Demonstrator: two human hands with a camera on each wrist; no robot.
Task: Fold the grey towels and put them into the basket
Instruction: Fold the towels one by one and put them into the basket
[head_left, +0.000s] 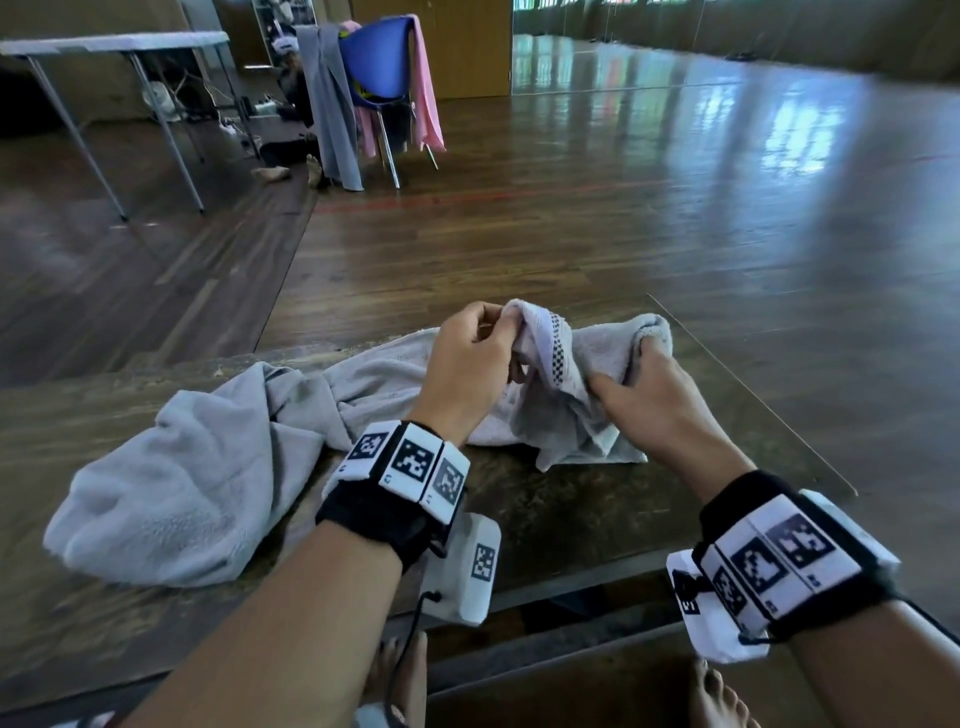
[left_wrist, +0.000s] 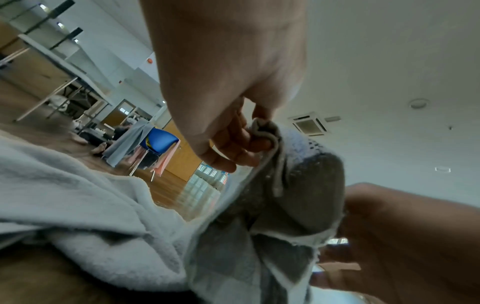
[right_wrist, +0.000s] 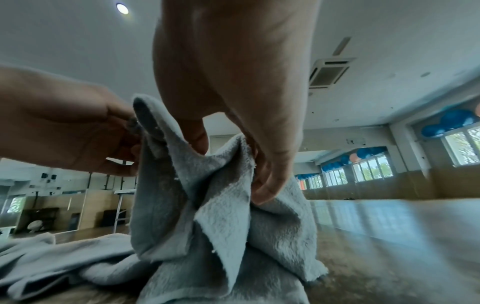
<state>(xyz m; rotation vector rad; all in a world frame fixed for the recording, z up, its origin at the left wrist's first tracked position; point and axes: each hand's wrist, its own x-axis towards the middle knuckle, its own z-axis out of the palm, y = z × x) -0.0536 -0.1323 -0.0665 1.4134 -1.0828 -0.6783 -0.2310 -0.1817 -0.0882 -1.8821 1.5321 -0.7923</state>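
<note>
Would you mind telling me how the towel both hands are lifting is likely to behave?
Probably floppy: the towel sags between the left hand and right hand. Likely light, since fingertip pinches hold it. Its terry pile probably resists slipping.

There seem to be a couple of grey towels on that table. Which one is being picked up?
The right-hand towel, with the checked stripe: both the left hand and right hand pinch it. The other towel lies crumpled and untouched at the left.
</note>
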